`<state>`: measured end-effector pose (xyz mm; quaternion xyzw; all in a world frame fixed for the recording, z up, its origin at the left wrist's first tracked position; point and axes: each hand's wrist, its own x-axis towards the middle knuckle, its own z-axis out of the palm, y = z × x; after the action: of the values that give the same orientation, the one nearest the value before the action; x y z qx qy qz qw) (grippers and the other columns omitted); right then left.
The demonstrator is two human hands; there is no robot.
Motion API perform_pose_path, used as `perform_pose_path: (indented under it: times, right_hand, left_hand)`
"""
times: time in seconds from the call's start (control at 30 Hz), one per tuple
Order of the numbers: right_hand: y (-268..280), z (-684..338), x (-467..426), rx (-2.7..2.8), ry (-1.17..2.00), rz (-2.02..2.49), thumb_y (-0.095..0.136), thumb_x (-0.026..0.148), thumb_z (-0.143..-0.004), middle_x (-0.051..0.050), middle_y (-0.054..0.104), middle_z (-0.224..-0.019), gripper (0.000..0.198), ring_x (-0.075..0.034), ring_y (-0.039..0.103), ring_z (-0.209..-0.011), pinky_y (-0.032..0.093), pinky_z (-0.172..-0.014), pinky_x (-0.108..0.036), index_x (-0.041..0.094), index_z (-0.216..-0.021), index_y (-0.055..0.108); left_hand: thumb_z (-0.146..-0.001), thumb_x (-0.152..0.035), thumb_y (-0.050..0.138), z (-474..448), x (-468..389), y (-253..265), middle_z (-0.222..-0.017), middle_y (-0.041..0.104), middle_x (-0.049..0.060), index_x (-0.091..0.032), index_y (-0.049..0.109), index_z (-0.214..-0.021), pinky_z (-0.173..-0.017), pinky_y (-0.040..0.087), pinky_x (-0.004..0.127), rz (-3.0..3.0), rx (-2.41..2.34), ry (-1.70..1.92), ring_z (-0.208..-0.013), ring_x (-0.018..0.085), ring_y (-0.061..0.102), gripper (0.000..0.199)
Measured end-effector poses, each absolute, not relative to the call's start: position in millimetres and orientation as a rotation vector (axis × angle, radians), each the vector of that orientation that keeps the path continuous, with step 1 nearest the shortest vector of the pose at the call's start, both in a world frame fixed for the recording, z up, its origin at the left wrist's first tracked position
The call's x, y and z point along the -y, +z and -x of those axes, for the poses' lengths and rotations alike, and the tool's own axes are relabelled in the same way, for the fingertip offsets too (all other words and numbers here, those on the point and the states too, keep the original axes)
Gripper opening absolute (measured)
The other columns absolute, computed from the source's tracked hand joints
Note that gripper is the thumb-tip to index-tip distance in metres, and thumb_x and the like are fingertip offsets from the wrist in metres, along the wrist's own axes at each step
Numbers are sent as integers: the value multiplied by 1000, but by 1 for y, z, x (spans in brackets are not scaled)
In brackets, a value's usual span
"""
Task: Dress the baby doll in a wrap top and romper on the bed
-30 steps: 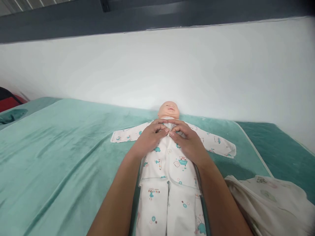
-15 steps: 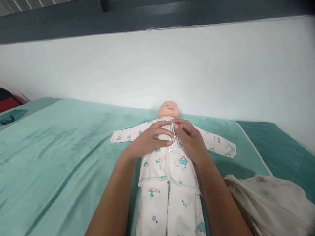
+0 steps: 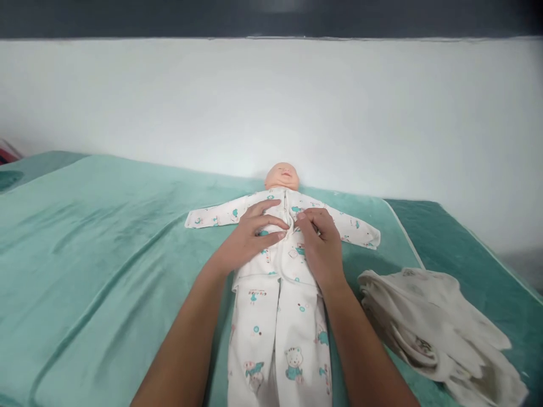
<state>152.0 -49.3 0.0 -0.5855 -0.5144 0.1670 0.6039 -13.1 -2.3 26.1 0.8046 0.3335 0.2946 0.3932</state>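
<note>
lying flat on its back, the baby doll (image 3: 281,175) rests near the far edge of the bed, head toward the white wall (image 3: 271,107), its arms spread out to either side so the chest faces up and is easy to reach. it wears a white printed top (image 3: 283,257) and matching white trousers (image 3: 278,339), the sleeves stretched flat on the green blanket (image 3: 106,243).

both hands meet over the middle of the chest, just where the two front edges of the top come together. the left hand (image 3: 250,240) lies with its fingers spread across the doll's chest, thumb and forefinger coming together at the front seam, seemingly pinning the cloth so it does not slide. the right hand (image 3: 320,243) sits on the other side of the seam, fingers curled and its tips pinching at the edge of the cloth; whether a fastening is caught between them is too small to tell. neither hand is clenched; both press and grip only the top.

the blanket covers the bed smoothly, giving a soft, level place for the doll. to the right, well apart from the doll and close to the right forearm, a heap of pale folded cloth (image 3: 432,322) lies on the blanket, within reach yet out of the hands' way.
</note>
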Motion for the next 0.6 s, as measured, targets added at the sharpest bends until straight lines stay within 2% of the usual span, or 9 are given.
perform_pose_path:
  times: [0.1, 0.17, 0.23, 0.33, 0.43, 0.6]
  right_hand:
    - [-9, -152, 62, 1186, 434, 1295, 55, 35, -91, -4, 63, -103, 21, -22, 56, -109, 41, -97, -41, 25, -75, 65]
    - [-11, -151, 68, 1187, 457, 1292, 56, 34, -90, -5, 61, -114, 18, -23, 52, -119, 39, -102, -42, 26, -79, 67]
    - [-12, -150, 71, 1202, 465, 1311, 57, 33, -89, -4, 60, -121, 16, -24, 48, -124, 35, -107, -45, 26, -79, 68]
    - [-11, -150, 71, 1255, 442, 1326, 58, 31, -89, -3, 61, -122, 16, -24, 47, -126, 31, -110, -47, 27, -78, 69]
    - [-9, -150, 71, 1306, 417, 1340, 58, 31, -89, -2, 61, -124, 17, -24, 44, -129, 30, -111, -47, 27, -75, 68]
    - [-8, -147, 73, 1368, 402, 1373, 58, 30, -90, 0, 60, -128, 17, -23, 42, -131, 31, -111, -47, 27, -76, 68]
  left_hand:
    - [-89, -41, 61, 12, 1, 26, -155, 37, 0, -32, 71, -106, -117, 29, 43, -2138, -844, 727, -145, 27, 30, 22]
    - [-85, -42, 66, 11, 1, 26, -155, 36, 1, -29, 70, -101, -117, 28, 44, -2162, -830, 724, -146, 28, 28, 20]
    - [-83, -41, 68, 12, 0, 25, -156, 35, 1, -26, 68, -94, -114, 33, 44, -2131, -818, 712, -146, 28, 28, 18]
    - [-85, -38, 65, 15, 0, 26, -158, 33, 1, -25, 67, -92, -104, 42, 43, -2032, -809, 695, -144, 30, 31, 15]
    - [-85, -34, 64, 17, 0, 26, -157, 35, 2, -23, 66, -89, -99, 44, 42, -1966, -796, 704, -143, 31, 33, 12]
    - [-85, -33, 65, 17, 0, 26, -155, 38, 0, -22, 64, -80, -107, 37, 45, -1947, -800, 733, -142, 30, 34, 12]
